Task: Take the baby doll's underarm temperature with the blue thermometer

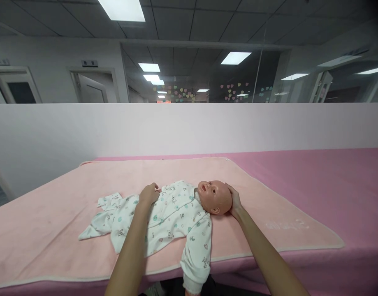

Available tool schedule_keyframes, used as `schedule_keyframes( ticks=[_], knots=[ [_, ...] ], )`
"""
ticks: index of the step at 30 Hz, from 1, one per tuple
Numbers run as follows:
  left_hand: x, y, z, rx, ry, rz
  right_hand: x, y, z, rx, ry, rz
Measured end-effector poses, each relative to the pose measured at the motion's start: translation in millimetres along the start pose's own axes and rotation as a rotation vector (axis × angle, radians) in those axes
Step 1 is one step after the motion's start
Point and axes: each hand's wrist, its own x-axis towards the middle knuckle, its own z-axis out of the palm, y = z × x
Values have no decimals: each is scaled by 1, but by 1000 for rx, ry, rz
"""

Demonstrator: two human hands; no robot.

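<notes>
A baby doll [176, 209] in a white printed outfit lies on its back on a peach blanket [84, 176], its head to the right. My right hand [235, 200] cups the top and back of the doll's head [218, 196], fingers curved around it. Across the doll's body reaches my left arm. At the end of the doll's far sleeve, my left hand [149, 194] is closed with its fingers curled; the part it grips is mostly hidden. The doll's near sleeve [196, 250] hangs over the table's front edge. Both trouser legs [99, 224] lie loose and flat toward the left.
Pink cloth [330, 185] covers the table under the blanket and shows at the right. A low white partition [189, 127] stands behind the table, with glass panels above it. At the back left is a doorway [93, 88].
</notes>
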Motion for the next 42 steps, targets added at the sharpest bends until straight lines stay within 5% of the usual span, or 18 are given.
schedule_keyframes(
  ticks=[6,10,17,23,30,36,42],
  knots=[
    [-4,1,-3,-13,-31,14,15,7,-29,-83,164,-124],
    [-4,1,-3,-14,-46,9,25,9,-48,115,329,-224],
    [-3,2,-3,23,-48,12,15,11,-26,99,76,7],
    [-2,4,-1,55,-42,23,16,11,-29,118,114,-9],
    [-4,5,-2,70,-38,5,27,7,-50,219,286,-242],
    [-1,4,-2,50,-99,10,24,10,-33,80,187,7],
    [2,2,-1,36,-105,44,20,8,-26,80,179,18]
  ],
)
